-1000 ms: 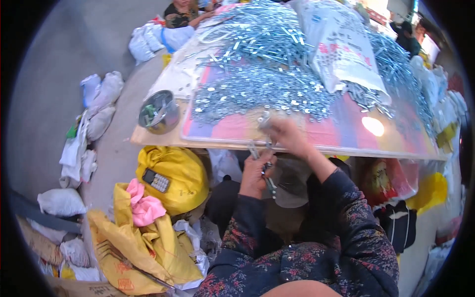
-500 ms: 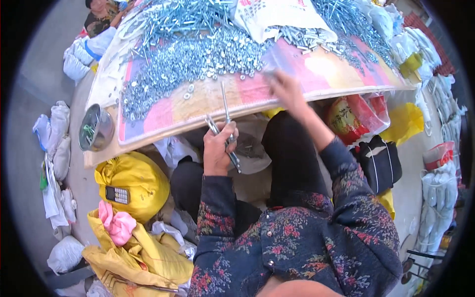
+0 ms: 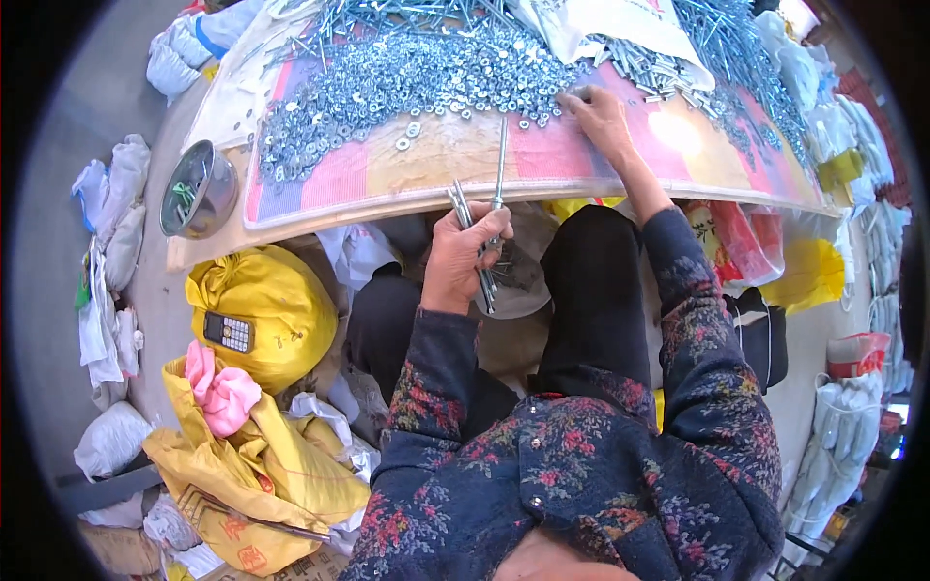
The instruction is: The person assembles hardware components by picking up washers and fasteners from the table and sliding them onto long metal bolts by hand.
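Note:
My left hand (image 3: 457,254) is closed around several long metal bolts (image 3: 487,287) in front of the table edge. One long bolt (image 3: 501,160) sticks up from between thumb and fingers, higher than the rest. With arm stretched forward, my right hand (image 3: 603,123) is at the near right edge of a wide heap of small shiny washers (image 3: 426,82). Its fingertips are drawn together there; whether a washer is between them is too small to tell. A few loose washers (image 3: 403,143) lie apart from the heap, nearer to me.
The tabletop carries a checked cloth (image 3: 465,174). Metal sleeves (image 3: 659,73), a white sack (image 3: 620,21) and piled long bolts (image 3: 736,68) lie at the back. A metal bowl (image 3: 201,194) stands at the left corner. Below are a yellow bag (image 3: 266,290) and a keypad phone (image 3: 229,332).
My right hand has moved from above the cloth to the washer heap's edge. The left hand still grips the bolts. The whole view has shifted a little.

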{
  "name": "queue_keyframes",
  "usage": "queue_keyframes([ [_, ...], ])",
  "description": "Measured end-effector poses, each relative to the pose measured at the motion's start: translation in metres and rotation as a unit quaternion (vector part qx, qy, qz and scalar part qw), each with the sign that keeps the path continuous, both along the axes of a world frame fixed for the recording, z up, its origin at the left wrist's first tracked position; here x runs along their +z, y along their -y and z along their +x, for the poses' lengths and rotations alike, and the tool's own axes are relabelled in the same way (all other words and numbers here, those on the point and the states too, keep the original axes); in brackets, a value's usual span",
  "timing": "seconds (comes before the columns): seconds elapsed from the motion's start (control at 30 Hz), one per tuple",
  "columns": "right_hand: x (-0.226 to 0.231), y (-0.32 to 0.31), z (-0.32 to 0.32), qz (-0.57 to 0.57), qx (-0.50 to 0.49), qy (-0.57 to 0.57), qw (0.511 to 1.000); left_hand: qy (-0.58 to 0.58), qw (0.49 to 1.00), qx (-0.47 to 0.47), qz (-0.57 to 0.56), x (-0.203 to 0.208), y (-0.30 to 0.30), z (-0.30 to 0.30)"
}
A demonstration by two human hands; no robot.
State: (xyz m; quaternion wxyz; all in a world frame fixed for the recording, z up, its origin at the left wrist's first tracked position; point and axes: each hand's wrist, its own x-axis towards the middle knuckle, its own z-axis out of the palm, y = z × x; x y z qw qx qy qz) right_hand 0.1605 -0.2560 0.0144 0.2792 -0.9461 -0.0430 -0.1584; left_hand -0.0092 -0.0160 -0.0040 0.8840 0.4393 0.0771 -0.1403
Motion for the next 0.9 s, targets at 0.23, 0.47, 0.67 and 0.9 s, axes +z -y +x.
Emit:
queue_keyframes([
  [0.23,0.046,-0.066,-0.055,0.346,0.232,-0.153,0.896,0.024,0.998,0.003,0.053,0.008,-0.008,-0.005],
  [0.47,0.068,-0.077,-0.057,0.213,0.303,-0.216,0.904,0.019,0.999,0.024,0.022,0.005,-0.019,-0.015],
  [0.67,0.031,-0.124,-0.093,0.075,0.341,-0.186,0.919,0.018,0.993,0.114,0.033,0.001,-0.028,-0.012],
  [0.9,0.036,-0.136,-0.074,0.605,0.267,-0.200,0.723,0.105,0.978,0.116,0.136,0.020,-0.015,-0.015],
])
